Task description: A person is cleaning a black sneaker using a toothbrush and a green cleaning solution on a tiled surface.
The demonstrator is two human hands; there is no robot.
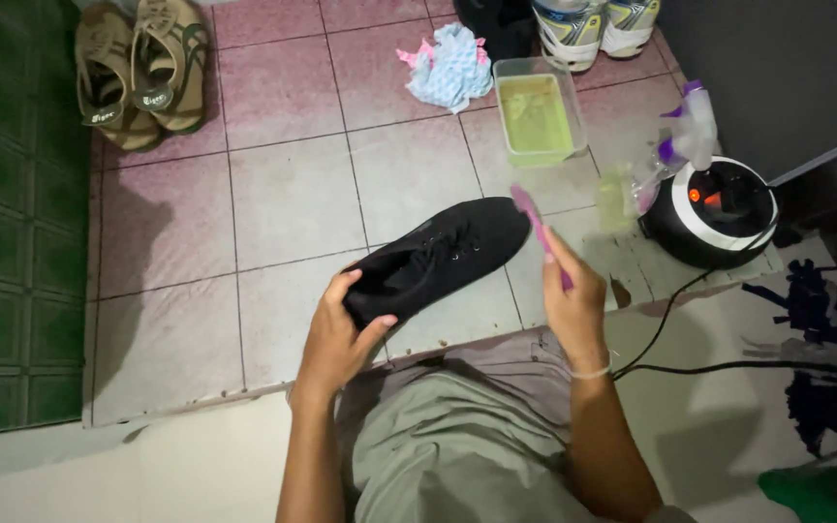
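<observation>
Black fabric covers the shoe (443,260) that the left hand (333,339) holds by the heel, with the thumb on one side and the fingers curled around the other side. The shoe is lifted a little above the pink tiled floor (293,203), in front of the person's knees. Its long axis runs diagonally, from the heel at the lower left to the toe at the upper right, so the toe points away from the person and to the right. The right hand (573,295) is closed around the handle of a purple brush (538,230), and the brush head is just beside the toe of the shoe. Farther right stands a round black and white appliance (714,213) with a cable, and a clear spray bottle (675,155) leans near it. Behind the shoe is a clear rectangular container (538,111) with yellowish liquid inside. A crumpled blue and pink cloth (449,63) lies next to it. At the far left a pair of beige sneakers (142,68) rests on the tiles.
</observation>
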